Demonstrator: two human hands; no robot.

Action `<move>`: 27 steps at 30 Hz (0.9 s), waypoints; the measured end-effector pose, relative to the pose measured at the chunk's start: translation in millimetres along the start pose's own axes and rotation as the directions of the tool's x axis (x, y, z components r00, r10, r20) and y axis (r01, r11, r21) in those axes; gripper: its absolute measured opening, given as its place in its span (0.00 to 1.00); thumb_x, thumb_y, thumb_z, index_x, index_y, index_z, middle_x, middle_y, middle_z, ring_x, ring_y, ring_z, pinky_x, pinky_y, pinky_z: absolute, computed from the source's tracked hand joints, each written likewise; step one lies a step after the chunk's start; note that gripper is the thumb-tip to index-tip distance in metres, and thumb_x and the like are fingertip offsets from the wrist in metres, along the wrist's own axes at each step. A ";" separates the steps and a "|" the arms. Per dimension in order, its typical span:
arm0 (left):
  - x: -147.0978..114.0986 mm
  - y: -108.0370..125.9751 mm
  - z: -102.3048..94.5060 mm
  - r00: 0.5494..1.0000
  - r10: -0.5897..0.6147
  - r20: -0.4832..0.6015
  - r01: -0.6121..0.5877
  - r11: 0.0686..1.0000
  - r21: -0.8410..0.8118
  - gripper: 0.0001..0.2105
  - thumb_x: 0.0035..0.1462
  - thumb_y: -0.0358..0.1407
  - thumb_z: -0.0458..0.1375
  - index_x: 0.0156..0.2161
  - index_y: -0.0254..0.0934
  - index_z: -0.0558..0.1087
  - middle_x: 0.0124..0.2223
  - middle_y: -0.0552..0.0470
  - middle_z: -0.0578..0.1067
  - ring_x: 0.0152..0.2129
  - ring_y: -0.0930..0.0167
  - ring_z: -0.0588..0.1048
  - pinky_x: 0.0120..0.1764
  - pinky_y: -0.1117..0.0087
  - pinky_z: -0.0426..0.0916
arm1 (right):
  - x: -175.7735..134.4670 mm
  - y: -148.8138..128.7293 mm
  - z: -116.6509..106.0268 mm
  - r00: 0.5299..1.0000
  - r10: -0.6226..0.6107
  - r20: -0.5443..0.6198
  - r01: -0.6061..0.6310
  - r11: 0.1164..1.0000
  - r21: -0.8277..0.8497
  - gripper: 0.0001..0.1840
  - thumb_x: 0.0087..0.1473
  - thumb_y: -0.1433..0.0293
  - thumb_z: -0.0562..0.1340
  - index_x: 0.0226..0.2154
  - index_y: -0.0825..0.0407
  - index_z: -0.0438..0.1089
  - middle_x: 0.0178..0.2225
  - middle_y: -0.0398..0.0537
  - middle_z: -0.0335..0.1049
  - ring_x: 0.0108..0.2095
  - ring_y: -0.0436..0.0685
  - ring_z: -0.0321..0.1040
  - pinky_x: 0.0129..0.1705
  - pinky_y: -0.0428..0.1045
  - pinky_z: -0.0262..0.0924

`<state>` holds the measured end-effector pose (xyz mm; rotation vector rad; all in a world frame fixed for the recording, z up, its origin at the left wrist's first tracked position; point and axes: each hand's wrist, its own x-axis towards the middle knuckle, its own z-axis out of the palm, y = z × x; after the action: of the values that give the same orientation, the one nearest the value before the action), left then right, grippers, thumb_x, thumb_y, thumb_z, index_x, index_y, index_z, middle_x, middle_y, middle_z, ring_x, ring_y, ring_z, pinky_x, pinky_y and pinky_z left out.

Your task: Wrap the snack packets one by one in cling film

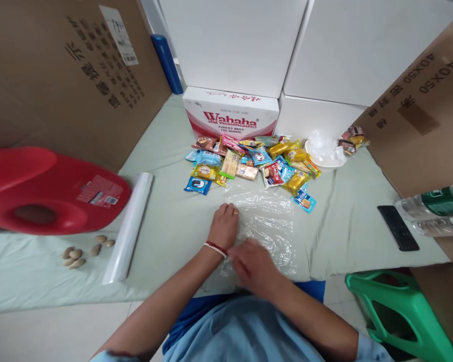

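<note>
A clear plastic sheet [266, 221] lies flat on the pale green cloth [173, 221] in front of me. My left hand [224, 224], with a ring and a red bead bracelet, presses down on the sheet's left edge. My right hand [253, 264] rests on the sheet's near edge, fingers curled against the film. Beyond the sheet lies a pile of small wrapped snacks [249, 163] in yellow, blue and red packets. Whether either hand pinches the film is hidden.
A roll of clear film [128, 226] lies at left beside several nuts [79, 251] and a red plastic stool [41, 191]. A Wahaha box [230, 113], white boxes and cardboard stand behind. A white bowl [324, 153], black phone [398, 227], water bottles [434, 211] and green stool [400, 306] sit right.
</note>
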<state>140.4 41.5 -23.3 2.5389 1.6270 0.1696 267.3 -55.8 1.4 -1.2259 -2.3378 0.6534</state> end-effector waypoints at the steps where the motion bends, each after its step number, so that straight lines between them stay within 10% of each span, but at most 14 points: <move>1: -2.7 -4.4 4.8 1.000 0.012 -0.021 -0.012 1.000 -0.016 0.18 0.65 0.25 0.49 0.54 0.30 0.76 0.61 0.36 0.74 0.59 0.54 0.68 0.61 0.50 0.65 | 2.1 11.9 -6.7 0.994 0.058 -0.094 -0.060 0.998 -0.016 0.17 0.68 0.71 0.52 0.52 0.54 0.73 0.46 0.55 0.78 0.46 0.60 0.70 0.53 0.57 0.66; 5: -14.1 -32.1 15.9 0.994 -0.022 -0.102 0.013 0.996 -0.094 0.18 0.66 0.27 0.49 0.55 0.38 0.76 0.62 0.44 0.75 0.64 0.54 0.65 0.68 0.39 0.51 | -1.6 73.6 -12.3 0.940 0.230 -0.251 -0.281 0.940 -0.192 0.25 0.67 0.65 0.58 0.63 0.56 0.68 0.68 0.63 0.60 0.69 0.70 0.53 0.67 0.67 0.55; 10: -24.6 -68.3 18.0 0.995 -0.002 -0.103 -0.027 0.961 -0.274 0.18 0.65 0.32 0.49 0.55 0.38 0.76 0.63 0.45 0.74 0.63 0.58 0.68 0.67 0.43 0.58 | -15.3 112.0 -13.9 0.919 0.272 -0.287 -0.342 0.911 -0.231 0.26 0.68 0.63 0.57 0.63 0.58 0.68 0.70 0.66 0.56 0.70 0.71 0.51 0.68 0.70 0.54; 14: -26.5 -80.6 21.1 0.994 0.002 -0.106 -0.041 0.931 -0.363 0.19 0.65 0.35 0.49 0.55 0.38 0.76 0.63 0.44 0.74 0.63 0.59 0.69 0.67 0.43 0.58 | -1.5 80.8 -17.2 0.932 0.192 -0.306 -0.259 0.946 -0.196 0.20 0.68 0.69 0.55 0.55 0.59 0.74 0.63 0.65 0.66 0.66 0.68 0.58 0.68 0.66 0.58; 20: -20.2 -86.5 6.7 0.998 -0.034 -0.053 0.006 0.887 -0.462 0.17 0.64 0.36 0.51 0.52 0.38 0.78 0.61 0.44 0.76 0.61 0.61 0.71 0.66 0.49 0.63 | 29.9 10.4 25.5 0.997 0.050 0.055 -0.039 0.982 -0.183 0.30 0.67 0.60 0.61 0.65 0.59 0.65 0.69 0.61 0.60 0.71 0.70 0.51 0.72 0.65 0.50; 24: -27.0 -59.3 -23.7 0.958 -0.217 -0.187 0.147 0.933 -0.329 0.16 0.65 0.35 0.51 0.47 0.35 0.80 0.60 0.40 0.75 0.59 0.55 0.70 0.63 0.47 0.66 | 33.1 1.9 48.3 0.995 0.046 0.087 -0.029 0.982 -0.186 0.35 0.67 0.57 0.60 0.69 0.57 0.59 0.73 0.60 0.50 0.74 0.70 0.41 0.74 0.69 0.42; 27: -29.9 -21.2 -35.3 0.959 -0.125 -0.254 0.044 0.951 -0.305 0.16 0.66 0.32 0.50 0.48 0.35 0.80 0.56 0.41 0.77 0.54 0.58 0.71 0.60 0.50 0.68 | 34.0 6.4 53.4 0.993 0.036 0.110 -0.012 0.978 -0.207 0.34 0.67 0.61 0.60 0.70 0.55 0.58 0.72 0.60 0.52 0.74 0.70 0.44 0.73 0.70 0.41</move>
<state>103.4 24.6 7.2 2.2894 1.6480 0.7253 223.7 -35.3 -40.1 -1.3396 -2.5410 0.5097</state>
